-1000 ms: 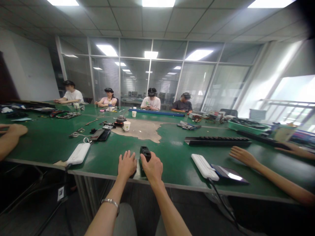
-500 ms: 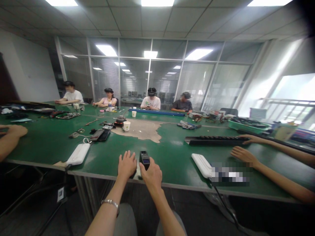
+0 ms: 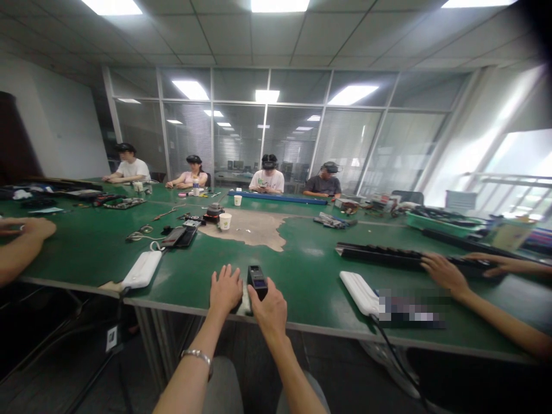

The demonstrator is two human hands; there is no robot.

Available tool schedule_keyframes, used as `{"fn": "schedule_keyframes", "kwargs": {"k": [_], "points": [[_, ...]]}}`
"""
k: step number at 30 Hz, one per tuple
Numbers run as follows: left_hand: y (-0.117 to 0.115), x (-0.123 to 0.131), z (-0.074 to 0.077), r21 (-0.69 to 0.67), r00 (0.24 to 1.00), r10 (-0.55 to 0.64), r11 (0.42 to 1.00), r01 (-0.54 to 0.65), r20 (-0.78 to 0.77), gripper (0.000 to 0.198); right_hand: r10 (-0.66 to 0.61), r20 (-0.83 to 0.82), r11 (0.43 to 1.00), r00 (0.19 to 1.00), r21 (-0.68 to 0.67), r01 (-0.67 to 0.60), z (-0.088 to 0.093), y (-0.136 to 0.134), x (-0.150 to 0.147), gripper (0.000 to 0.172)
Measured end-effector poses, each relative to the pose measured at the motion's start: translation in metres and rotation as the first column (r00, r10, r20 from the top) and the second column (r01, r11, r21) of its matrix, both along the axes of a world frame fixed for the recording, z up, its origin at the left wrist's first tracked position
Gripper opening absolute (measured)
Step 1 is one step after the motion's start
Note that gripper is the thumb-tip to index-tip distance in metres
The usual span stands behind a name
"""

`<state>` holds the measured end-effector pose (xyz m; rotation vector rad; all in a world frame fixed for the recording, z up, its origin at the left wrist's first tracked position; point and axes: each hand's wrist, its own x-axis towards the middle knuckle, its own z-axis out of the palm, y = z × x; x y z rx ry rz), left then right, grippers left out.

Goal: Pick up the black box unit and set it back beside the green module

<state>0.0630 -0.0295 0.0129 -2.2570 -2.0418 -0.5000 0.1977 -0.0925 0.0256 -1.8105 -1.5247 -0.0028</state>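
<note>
My left hand point(image 3: 226, 288) lies palm down near the front edge of the green table, fingers spread, holding nothing. Just right of it stands a small black box-shaped device point(image 3: 255, 272) with a dark bluish panel on its top. My right hand point(image 3: 271, 307) grips this device from the right and near side, its thumb on the near left; some fingers are hidden behind the hand. A pale worn patch point(image 3: 245, 303) of tabletop shows between my hands.
White power strips point(image 3: 144, 267) lie left and right. A co-worker's hands point(image 3: 448, 273) touch a long black rail point(image 3: 379, 253) at right; another person's hand point(image 3: 37, 230) is at left. Ahead are paper cups point(image 3: 225, 222), electronic parts point(image 3: 181, 234), tools point(image 3: 334, 220) and several seated people.
My hands hold nearly the same pose on the table and device. On the right, the co-worker's nearer hand has moved onto the black rail, which has shifted. The view has turned slightly left.
</note>
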Motion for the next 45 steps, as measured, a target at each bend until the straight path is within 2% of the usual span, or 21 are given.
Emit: {"fn": "schedule_keyframes", "kwargs": {"k": [7, 15, 18, 22, 24, 27, 30, 35, 38, 41, 45], "points": [[0.0, 0.0, -0.001, 0.028, 1.0, -0.005, 1.0, 0.005, -0.002, 0.05, 0.021, -0.009, 1.0, 1.0, 0.001, -0.021, 0.004, -0.002, -0.001, 0.038], [0.001, -0.001, -0.002, 0.027, 1.0, -0.009, 1.0, 0.009, 0.002, 0.05, 0.043, -0.071, 0.997, 0.997, 0.059, -0.039, 0.011, 0.003, -0.001, 0.04], [0.001, -0.001, -0.003, 0.035, 1.0, -0.008, 0.999, 0.008, 0.007, 0.05, 0.074, -0.106, 0.99, 0.992, 0.128, -0.06, 0.024, 0.008, 0.003, 0.044], [0.002, 0.0, -0.003, 0.011, 1.0, -0.004, 1.0, 0.004, 0.009, 0.05, 0.147, -0.156, 0.965, 0.977, 0.238, -0.107, 0.05, 0.012, 0.016, 0.045], [0.002, 0.0, -0.003, 0.001, 1.0, -0.002, 1.0, 0.002, 0.011, 0.051, 0.148, -0.181, 0.952, 0.972, 0.292, -0.091, 0.062, 0.013, 0.026, 0.049], [0.003, 0.0, -0.002, -0.005, 1.0, -0.002, 1.0, 0.002, 0.012, 0.05, 0.127, -0.192, 0.944, 0.973, 0.326, -0.059, 0.067, 0.014, 0.044, 0.05], [0.003, 0.0, -0.002, -0.007, 1.0, -0.003, 1.0, 0.003, 0.007, 0.051, 0.072, -0.181, 0.959, 0.981, 0.284, -0.018, 0.055, 0.017, 0.061, 0.05], [0.003, 0.0, -0.004, 0.015, 1.0, -0.005, 1.0, 0.006, -0.012, 0.05, 0.0, -0.143, 0.989, 0.99, 0.144, 0.02, 0.013, 0.022, 0.077, 0.055], [0.004, 0.0, -0.005, 0.021, 1.0, -0.006, 1.0, 0.006, -0.021, 0.05, 0.021, -0.111, 0.994, 0.994, 0.108, -0.009, -0.007, 0.025, 0.079, 0.053], [0.005, 0.0, -0.006, 0.019, 1.0, -0.008, 1.0, 0.008, -0.02, 0.051, 0.013, -0.086, 0.994, 0.996, 0.105, -0.004, -0.018, 0.027, 0.079, 0.05], [0.006, -0.001, -0.007, 0.022, 1.0, -0.007, 1.0, 0.007, -0.014, 0.051, 0.008, -0.053, 0.993, 0.999, 0.118, -0.002, -0.023, 0.028, 0.079, 0.05]]}}
